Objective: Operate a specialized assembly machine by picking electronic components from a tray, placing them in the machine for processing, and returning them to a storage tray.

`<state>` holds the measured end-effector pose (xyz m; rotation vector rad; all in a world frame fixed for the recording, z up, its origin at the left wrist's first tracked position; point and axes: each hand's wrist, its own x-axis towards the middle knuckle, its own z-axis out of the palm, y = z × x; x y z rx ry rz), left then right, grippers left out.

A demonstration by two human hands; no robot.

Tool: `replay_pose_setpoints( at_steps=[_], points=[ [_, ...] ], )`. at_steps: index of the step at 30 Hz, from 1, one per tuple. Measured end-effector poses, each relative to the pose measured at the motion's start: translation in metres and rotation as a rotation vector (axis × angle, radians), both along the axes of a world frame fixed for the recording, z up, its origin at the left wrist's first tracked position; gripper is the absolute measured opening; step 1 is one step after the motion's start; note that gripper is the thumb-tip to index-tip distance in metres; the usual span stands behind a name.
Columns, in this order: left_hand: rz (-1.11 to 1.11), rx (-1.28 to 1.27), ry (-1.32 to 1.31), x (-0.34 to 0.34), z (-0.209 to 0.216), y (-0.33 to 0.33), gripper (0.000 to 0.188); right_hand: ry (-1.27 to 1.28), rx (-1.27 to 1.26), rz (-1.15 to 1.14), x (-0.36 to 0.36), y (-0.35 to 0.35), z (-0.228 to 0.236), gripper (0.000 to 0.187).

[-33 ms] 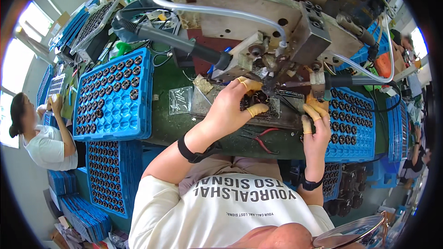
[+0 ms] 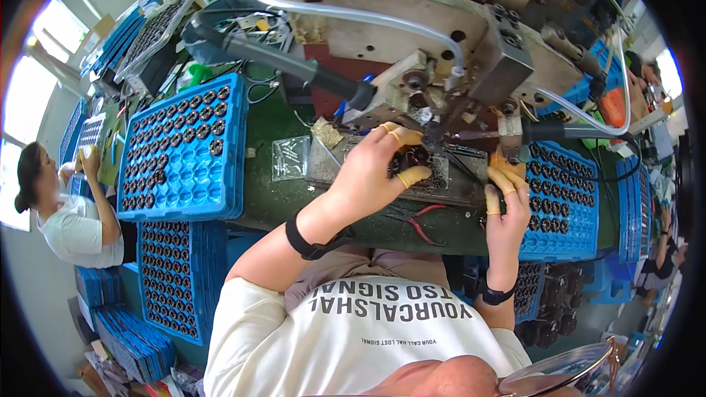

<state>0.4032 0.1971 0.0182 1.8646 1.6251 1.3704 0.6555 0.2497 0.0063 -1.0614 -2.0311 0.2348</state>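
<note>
My left hand (image 2: pixel 368 173) pinches a small dark part (image 2: pixel 421 156) under the machine head (image 2: pixel 441 99), my right hand (image 2: pixel 506 202) rests fingers spread at three o'clock beside a blue tray (image 2: pixel 562 202) holding dark round parts.

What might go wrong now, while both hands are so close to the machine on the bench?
1. The left hand has its fingers right under the machine head, around a small dark part; a finger could perhaps get pinched there.
2. The right hand sits beside the right blue tray; a bump might scatter its small round parts.
3. The red-handled pliers lie near the bench edge and might get knocked off.
</note>
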Motion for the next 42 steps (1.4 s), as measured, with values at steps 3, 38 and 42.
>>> replay_pose_setpoints(
  at_steps=[3, 38, 42],
  points=[
    [0.085, 0.101, 0.124, 0.001, -0.002, -0.008, 0.051, -0.031, 0.124, -0.060, -0.001, 0.007, -0.003, 0.024],
    [0.958, -0.600, 0.609, -0.301, 0.018, -0.233, 0.038, -0.295, 0.200, -0.115, 0.051, 0.019, -0.023, 0.040],
    [0.949, -0.459, 0.745, -0.310, -0.008, -0.232, 0.033, -0.317, 0.338, -0.097, 0.083, 0.014, -0.045, 0.034]
  ],
)
